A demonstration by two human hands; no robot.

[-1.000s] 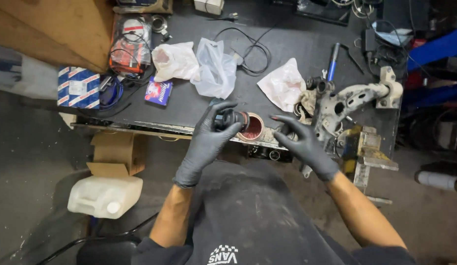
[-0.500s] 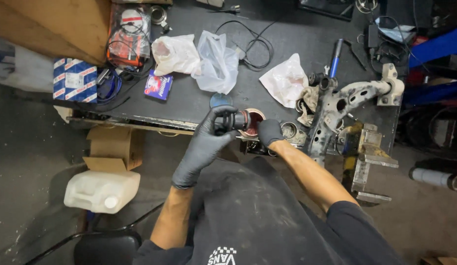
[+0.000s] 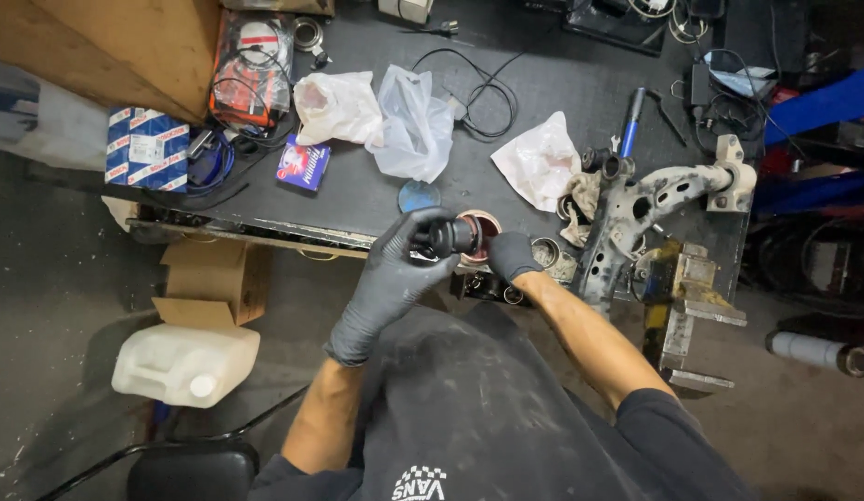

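Two gloved hands at the edge of a cluttered desk

Two hands in dark gloves met at the centre of the frame, over the near edge of a black desk (image 3: 562, 102). The left hand (image 3: 395, 274) had its grip clamped around a small black cylindrical part (image 3: 451, 237). The right hand (image 3: 511, 255) sat just beside it, its grip curled under a round tin with reddish contents (image 3: 477, 232); whether those fingers were closed on it could not be told. To the right lay a grey metal suspension arm (image 3: 636, 209). Crumpled plastic bags (image 3: 409, 125) sat above centre, a blue and white box (image 3: 146, 148) at the upper left, and a white plastic canister (image 3: 181, 364) on the floor at the lower left.
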